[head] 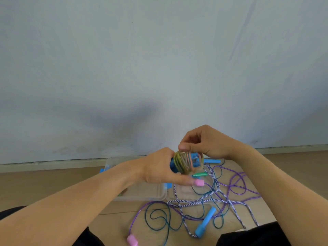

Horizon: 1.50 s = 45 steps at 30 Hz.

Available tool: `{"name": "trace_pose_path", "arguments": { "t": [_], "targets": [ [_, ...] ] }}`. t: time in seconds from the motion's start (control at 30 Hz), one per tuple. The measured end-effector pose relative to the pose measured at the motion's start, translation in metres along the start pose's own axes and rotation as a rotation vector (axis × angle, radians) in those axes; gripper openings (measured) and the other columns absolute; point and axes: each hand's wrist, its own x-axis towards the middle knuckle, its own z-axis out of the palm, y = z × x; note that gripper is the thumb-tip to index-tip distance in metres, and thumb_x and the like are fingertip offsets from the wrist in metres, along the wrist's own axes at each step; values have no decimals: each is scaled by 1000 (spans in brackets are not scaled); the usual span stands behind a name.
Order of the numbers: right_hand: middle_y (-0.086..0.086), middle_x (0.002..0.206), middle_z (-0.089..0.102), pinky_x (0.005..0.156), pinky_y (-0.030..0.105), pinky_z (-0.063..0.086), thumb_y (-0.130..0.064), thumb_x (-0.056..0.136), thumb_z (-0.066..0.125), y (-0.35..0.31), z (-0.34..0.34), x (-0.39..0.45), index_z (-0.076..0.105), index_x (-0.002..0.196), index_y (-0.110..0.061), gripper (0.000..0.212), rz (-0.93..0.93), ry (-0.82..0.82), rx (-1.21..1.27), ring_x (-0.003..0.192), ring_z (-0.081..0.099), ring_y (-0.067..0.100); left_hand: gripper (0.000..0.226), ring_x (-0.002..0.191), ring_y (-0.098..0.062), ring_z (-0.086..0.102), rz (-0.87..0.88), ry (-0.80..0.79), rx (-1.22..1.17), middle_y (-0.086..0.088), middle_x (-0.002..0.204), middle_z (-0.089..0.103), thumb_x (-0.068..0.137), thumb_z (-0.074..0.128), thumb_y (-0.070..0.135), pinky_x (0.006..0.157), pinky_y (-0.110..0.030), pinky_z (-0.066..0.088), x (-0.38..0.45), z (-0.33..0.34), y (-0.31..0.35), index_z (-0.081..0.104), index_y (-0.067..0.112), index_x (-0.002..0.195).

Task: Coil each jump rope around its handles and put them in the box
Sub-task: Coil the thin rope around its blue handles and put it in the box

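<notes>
Starting on the left, the clear box [138,197] sits open on the floor, right under the left arm, and I can't tell what's in it. The left hand [160,167] is wrapped around the blue handles [172,166], with the yellow-green rope [182,163] coiled around them in a neat stack. The right hand [206,142] pinches the last bit of that rope just above the coil. My tip for this step: keep tension on the tail and tuck it under a turn so nothing springs loose before it goes in the box. To the right, the purple rope [237,185], teal rope [159,219] and striped rope [195,199] lie tangled on the floor, still waiting.
</notes>
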Motion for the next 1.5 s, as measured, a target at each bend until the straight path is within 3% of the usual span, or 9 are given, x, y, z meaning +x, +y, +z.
{"name": "trace_pose_path", "arguments": {
  "t": [0.07, 0.13, 0.27, 0.47, 0.63, 1.1, 1.23, 1.37, 1.5],
  "targets": [
    [17, 77, 66, 56, 28, 41, -22, 87, 72, -1, -5, 0, 71, 85, -8, 14, -28, 28, 133, 62, 47, 21, 42, 48, -13, 32, 24, 89, -123, 1, 54, 36, 79, 81, 33, 48, -27, 29, 1, -4, 2, 58, -2, 73],
    [1, 70, 60, 50, 21, 35, -5, 92, 63, -3, -7, 1, 68, 86, -4, 8, -57, 21, 230, 54, 39, 14, 24, 44, -11, 32, 32, 162, -279, 3, 51, 38, 82, 77, 18, 43, -21, 30, 1, -10, 3, 61, 5, 70],
    [-3, 64, 56, 48, 20, 31, -19, 96, 61, -3, -8, 2, 73, 77, -17, 22, -17, 42, 315, 51, 34, 12, 11, 46, -11, 26, 1, 206, -510, 2, 52, 33, 81, 71, 18, 45, -23, 18, -2, -24, 5, 70, 8, 86],
    [2, 71, 60, 47, 22, 31, -19, 89, 71, -2, -5, 4, 74, 92, -15, 6, -9, 116, 220, 49, 35, 12, 6, 46, -10, 26, -135, 195, -600, 2, 57, 35, 90, 68, 24, 50, -27, 10, -1, -32, 4, 64, 21, 92],
    [4, 69, 67, 46, 19, 36, -27, 96, 60, 2, -4, 7, 74, 93, -10, 23, 17, 107, 150, 45, 40, 14, 40, 48, -10, 23, -189, 249, -693, 4, 59, 37, 83, 61, 55, 47, -24, 9, 1, -36, 7, 56, 26, 111],
    [-1, 60, 50, 54, 24, 38, -45, 93, 59, 36, -60, -7, 73, 81, -14, 36, 286, 125, -151, 49, 41, 12, 25, 39, -11, 34, -133, 972, -856, 0, 59, 39, 95, 53, 53, 37, -16, 19, 7, -66, -25, 56, 28, 98],
    [1, 65, 53, 62, 30, 39, -53, 87, 64, 58, -91, -22, 74, 75, -19, 37, 467, 216, -425, 61, 48, 17, 27, 38, -12, 35, -151, 1143, -859, 0, 56, 41, 95, 53, 54, 38, -16, 18, 2, -76, -34, 53, 28, 88],
    [10, 86, 69, 79, 32, 47, -40, 81, 77, 91, -119, -33, 73, 104, -7, 40, 755, 409, -499, 87, 64, 27, 33, 40, -14, 35, -178, 1233, -826, -2, 58, 42, 95, 53, 54, 37, -15, 20, -5, -84, -35, 48, 24, 84],
    [9, 132, 60, 101, 42, 46, -40, 61, 91, 90, -112, -27, 57, 130, -12, 82, 897, 321, -639, 121, 56, 31, 36, 38, -12, 37, -161, 1071, -688, -2, 58, 44, 94, 55, 54, 37, -15, 23, -4, -74, -32, 51, 19, 85]
  ]
}}
